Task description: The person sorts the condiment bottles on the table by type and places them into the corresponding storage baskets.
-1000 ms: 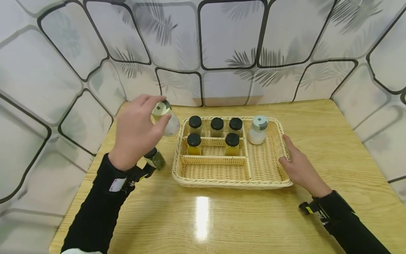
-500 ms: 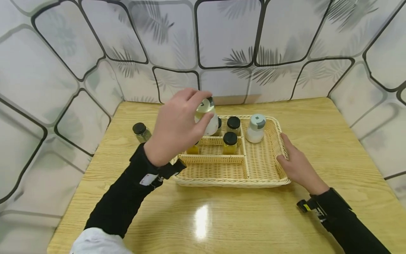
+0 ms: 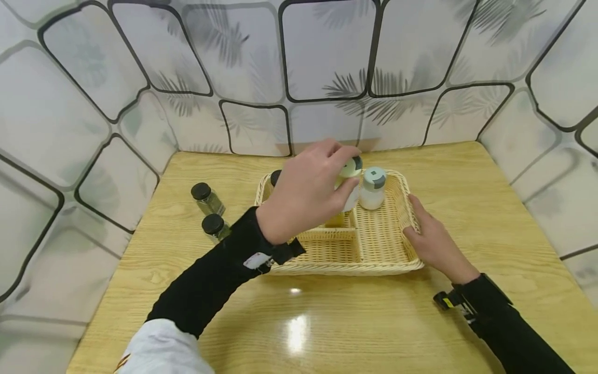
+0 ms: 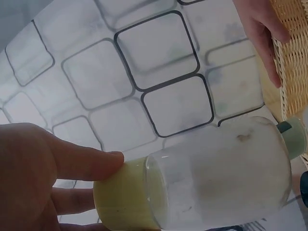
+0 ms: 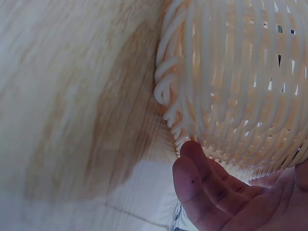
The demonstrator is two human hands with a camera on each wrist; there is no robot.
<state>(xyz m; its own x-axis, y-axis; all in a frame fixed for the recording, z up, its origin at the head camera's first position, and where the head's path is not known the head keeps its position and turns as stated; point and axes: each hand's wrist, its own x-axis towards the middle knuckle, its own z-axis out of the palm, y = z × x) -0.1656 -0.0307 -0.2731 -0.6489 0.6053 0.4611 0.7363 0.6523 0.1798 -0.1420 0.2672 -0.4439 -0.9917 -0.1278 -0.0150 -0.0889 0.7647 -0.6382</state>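
Note:
My left hand (image 3: 310, 189) pinches the yellow-green lid of a clear seasoning jar (image 4: 221, 178) with white contents. This jar is held over the wicker basket (image 3: 345, 268), close to another white-filled jar (image 3: 372, 189) with a pale green lid, which stands in the basket's right compartment. My right hand (image 3: 436, 241) grips the basket's right end, thumb over the rim and fingers along the outer wall. Behind my left hand, a black-lidded jar (image 3: 275, 177) and a bit of a yellow-filled jar (image 3: 335, 222) show; the other jars there are hidden.
Two black-lidded jars of dark green contents, a rear one (image 3: 207, 198) and a front one (image 3: 217, 227), are on the wooden table (image 3: 261, 332) left of the basket. My left forearm partly covers the front one. A patterned cloth (image 3: 327, 52) encloses the table's back and sides.
My left hand has carried the yellow-green-lidded jar rightward, from left of the basket to over it, beside the pale green-lidded jar. The right hand keeps its grip on the basket end.

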